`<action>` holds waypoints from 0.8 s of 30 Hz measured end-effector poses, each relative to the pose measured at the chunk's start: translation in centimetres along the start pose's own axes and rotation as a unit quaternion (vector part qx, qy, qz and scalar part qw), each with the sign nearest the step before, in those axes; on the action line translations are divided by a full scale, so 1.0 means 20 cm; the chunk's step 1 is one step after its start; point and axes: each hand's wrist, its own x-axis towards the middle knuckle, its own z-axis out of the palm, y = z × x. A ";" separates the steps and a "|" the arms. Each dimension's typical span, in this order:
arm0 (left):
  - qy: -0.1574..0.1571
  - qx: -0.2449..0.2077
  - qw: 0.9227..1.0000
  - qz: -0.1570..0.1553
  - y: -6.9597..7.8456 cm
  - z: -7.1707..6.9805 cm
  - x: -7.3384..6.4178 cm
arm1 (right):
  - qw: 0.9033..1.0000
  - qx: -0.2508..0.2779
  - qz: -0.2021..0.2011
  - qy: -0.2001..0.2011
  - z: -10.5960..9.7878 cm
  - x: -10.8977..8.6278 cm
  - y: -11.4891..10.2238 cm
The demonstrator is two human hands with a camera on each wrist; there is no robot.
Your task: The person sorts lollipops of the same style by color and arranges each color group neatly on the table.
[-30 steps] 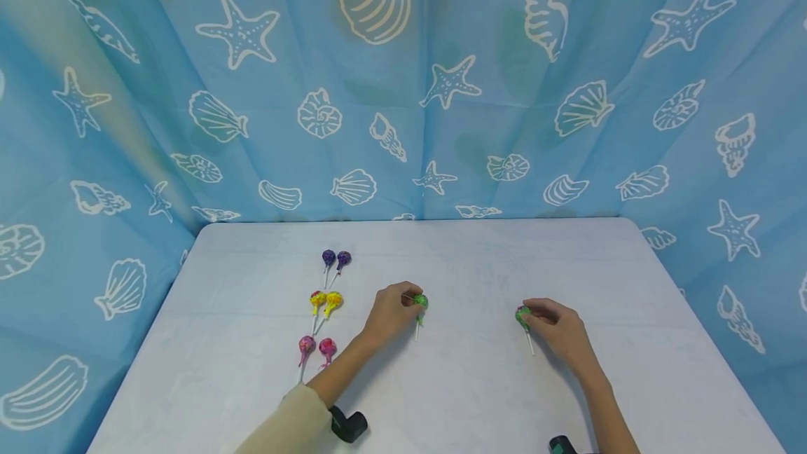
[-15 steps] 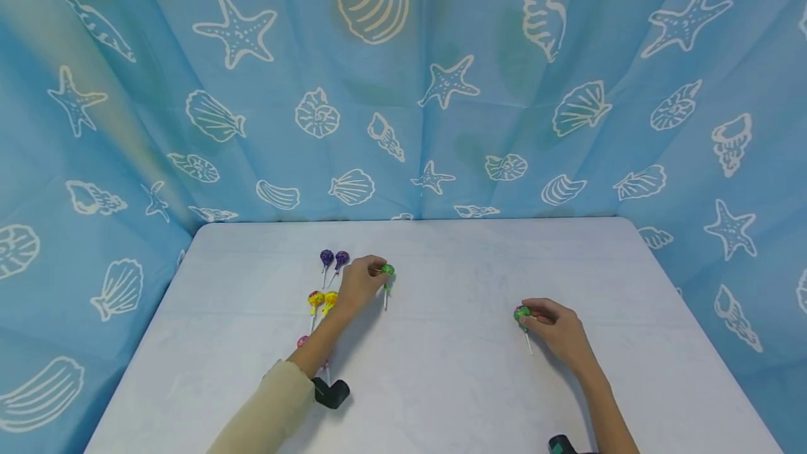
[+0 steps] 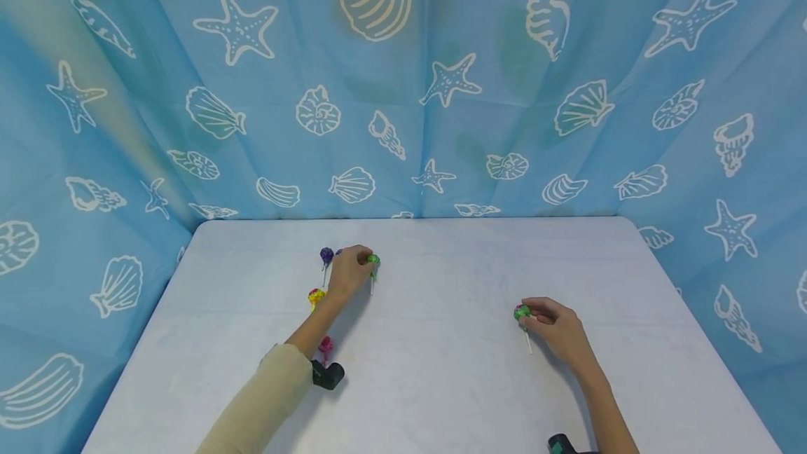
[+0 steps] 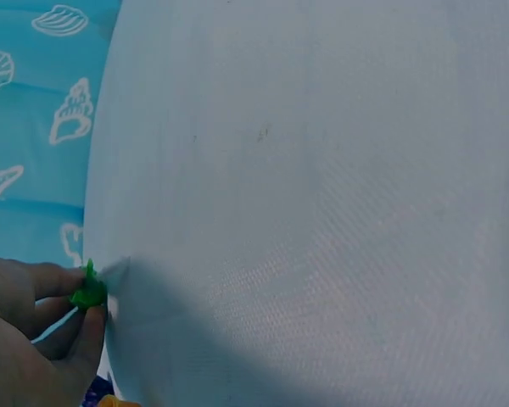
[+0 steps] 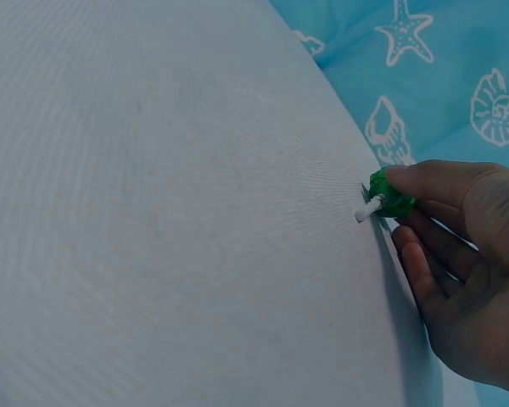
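My left hand point(image 3: 352, 272) pinches a green-wrapped lollipop point(image 3: 374, 259) by its round head, its white stick pointing down, near the far left of the table. In the left wrist view the green lollipop point(image 4: 89, 292) sits between thumb and fingertips. On the right, my right hand point(image 3: 557, 328) holds another green lollipop point(image 3: 521, 312) by the head, with the stick slanting toward the table's front. The right wrist view shows this green lollipop point(image 5: 392, 193) between thumb and fingers. Beside and under my left arm lie a purple lollipop point(image 3: 326, 256), a yellow lollipop point(image 3: 316, 296) and a pink lollipop point(image 3: 326, 345), others being partly hidden.
A white-covered table point(image 3: 441, 384) spreads under both hands. Behind and beside it hangs a blue curtain point(image 3: 479, 139) with white shell and starfish prints. A black wrist device point(image 3: 328, 375) is on my left wrist, another black device point(image 3: 560, 443) by my right forearm.
My left hand has carried its green lollipop left and away from me, toward the purple ones, its arm now covering some lollipops. My right hand stays in place with its lollipop.
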 end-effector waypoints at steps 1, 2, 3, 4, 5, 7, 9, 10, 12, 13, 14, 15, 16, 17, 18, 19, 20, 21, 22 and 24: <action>0.001 0.002 1.000 0.002 0.00 0.00 0.00 | 1.000 0.001 -0.001 0.000 0.00 0.00 0.00; 0.002 0.002 1.000 0.003 0.00 0.00 0.00 | 1.000 0.001 -0.002 0.001 0.00 0.00 -0.01; 0.002 0.001 1.000 0.003 0.00 0.00 0.00 | 1.000 0.001 -0.002 0.002 0.00 0.00 -0.01; 0.003 0.000 1.000 0.006 0.00 0.00 0.00 | 1.000 0.000 -0.001 0.004 0.00 -0.01 -0.02; 0.004 -0.002 1.000 0.007 0.00 0.00 0.00 | 1.000 -0.002 -0.001 0.006 0.00 -0.01 -0.02; 0.005 -0.004 1.000 0.010 0.00 0.00 0.00 | 1.000 -0.005 0.000 0.009 0.00 -0.01 -0.03; 0.007 -0.006 1.000 0.013 0.00 0.00 0.00 | 1.000 -0.005 0.002 0.011 0.01 -0.01 -0.04; 0.008 -0.006 1.000 0.014 0.00 0.00 0.00 | 1.000 -0.005 0.001 0.012 0.01 -0.01 -0.05; 0.010 -0.007 1.000 0.015 0.00 0.00 0.00 | 1.000 0.002 -0.002 0.011 0.02 -0.01 -0.06; 0.010 -0.009 1.000 0.014 0.00 0.00 0.00 | 1.000 0.009 -0.003 0.010 0.02 -0.01 -0.06; 0.010 -0.010 1.000 0.013 -0.01 0.00 0.00 | 1.000 0.017 -0.005 0.009 0.03 0.00 -0.07; 0.009 -0.013 1.000 0.010 -0.01 0.00 0.00 | 1.000 0.025 -0.008 0.007 0.03 0.00 -0.08; 0.008 -0.014 1.000 0.010 -0.01 0.00 0.00 | 0.999 0.033 -0.010 0.005 0.04 0.01 -0.09; 0.007 -0.017 1.000 0.007 -0.01 0.00 0.00 | 0.999 0.041 -0.012 0.003 0.05 0.02 -0.10; 0.005 -0.019 1.000 0.004 -0.01 0.00 0.00 | 0.999 0.047 -0.014 0.002 0.06 0.03 -0.11; 0.004 -0.021 1.000 0.001 -0.01 0.00 0.00 | 0.999 0.052 -0.016 0.001 0.07 0.05 -0.13; 0.003 -0.023 1.000 -0.001 -0.01 0.00 0.00 | 0.998 0.056 -0.018 0.001 0.09 0.06 -0.14; 0.002 -0.024 1.000 -0.004 -0.01 0.00 0.00 | 0.998 0.061 -0.019 0.001 0.10 0.08 -0.16; 0.002 -0.023 1.000 -0.002 -0.01 0.00 0.00 | 0.998 0.068 -0.019 0.001 0.12 0.09 -0.18; 0.002 -0.022 1.000 -0.003 -0.01 0.00 0.00 | 0.996 0.083 -0.018 0.002 0.15 0.12 -0.22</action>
